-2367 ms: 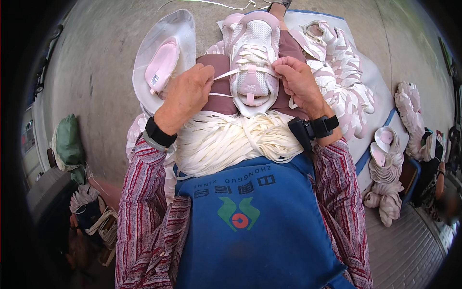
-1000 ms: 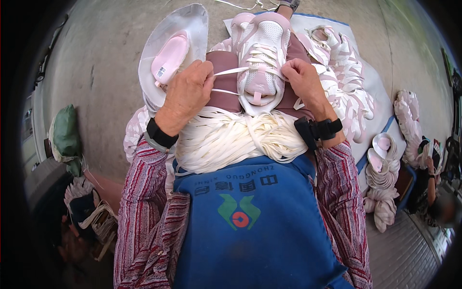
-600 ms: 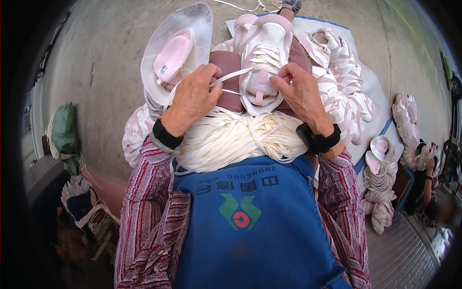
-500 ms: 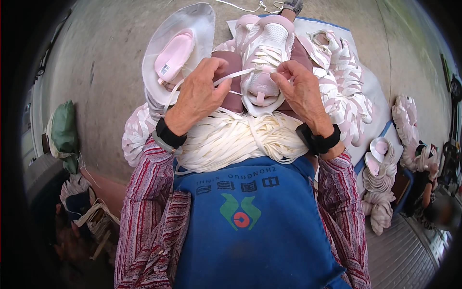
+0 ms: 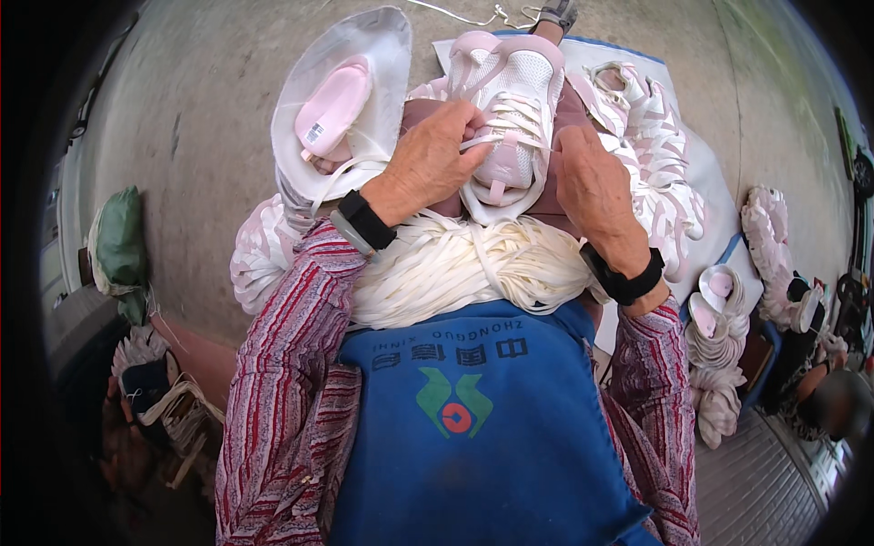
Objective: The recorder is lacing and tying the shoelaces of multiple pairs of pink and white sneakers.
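Observation:
A white and pink sneaker (image 5: pixel 526 73) lies on my lap, its heel opening and pink tongue (image 5: pixel 510 168) toward me. White shoelace (image 5: pixel 477 142) crosses the upper part of its tongue. My left hand (image 5: pixel 432 164) is closed in a pinch on the lace at the shoe's left side. On the right side, my right hand (image 5: pixel 596 187) is closed on the lace's other side, its fingertips partly hidden. Below the shoe, a thick bundle of cream laces (image 5: pixel 455 268) rests across my lap, above the blue apron (image 5: pixel 492 473).
A white cloth holder (image 5: pixel 387 45) with pink insoles (image 5: pixel 337 105) stands left of the shoe. Sneakers are piled at the right (image 5: pixel 660 155) and left (image 5: pixel 259 259). A green sack (image 5: pixel 123 241) sits far left. Another person (image 5: pixel 810 391) is at the far right, beside stacked insoles (image 5: pixel 719 314).
My left hand has moved right, close to the tongue, drawing the lace across. My right hand has shifted right and slightly down, and the lace over the tongue now runs tighter.

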`<state>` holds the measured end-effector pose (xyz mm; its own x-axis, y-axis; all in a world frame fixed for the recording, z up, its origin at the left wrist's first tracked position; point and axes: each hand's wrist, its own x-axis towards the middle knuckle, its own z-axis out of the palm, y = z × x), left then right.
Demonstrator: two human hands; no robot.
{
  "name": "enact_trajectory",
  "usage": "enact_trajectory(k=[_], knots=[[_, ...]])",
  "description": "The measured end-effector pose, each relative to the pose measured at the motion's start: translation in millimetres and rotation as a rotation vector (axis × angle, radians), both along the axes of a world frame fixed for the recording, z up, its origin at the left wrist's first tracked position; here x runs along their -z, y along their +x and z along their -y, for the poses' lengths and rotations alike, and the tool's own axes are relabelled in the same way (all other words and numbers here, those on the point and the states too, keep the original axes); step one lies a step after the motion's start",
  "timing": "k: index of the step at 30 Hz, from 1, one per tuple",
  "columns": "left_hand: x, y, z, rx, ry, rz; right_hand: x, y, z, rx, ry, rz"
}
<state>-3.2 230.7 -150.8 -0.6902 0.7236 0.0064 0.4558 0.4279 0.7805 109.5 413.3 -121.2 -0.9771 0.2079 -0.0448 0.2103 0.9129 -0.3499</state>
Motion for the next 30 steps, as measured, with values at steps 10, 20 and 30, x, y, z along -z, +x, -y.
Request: enact_trajectory(k=[10, 20, 30], knots=[[-8, -1, -5, -0.044, 0.066, 0.020, 10, 5, 0, -0.005, -0.267, -0.173], [-3, 1, -15, -0.014, 0.038, -0.088, 0, -5, 4, 0.144, -0.570, -0.048], [-13, -6, -27, 0.101, -0.172, -0.294, -3, -11, 9, 0.064, -0.401, 0.000]])
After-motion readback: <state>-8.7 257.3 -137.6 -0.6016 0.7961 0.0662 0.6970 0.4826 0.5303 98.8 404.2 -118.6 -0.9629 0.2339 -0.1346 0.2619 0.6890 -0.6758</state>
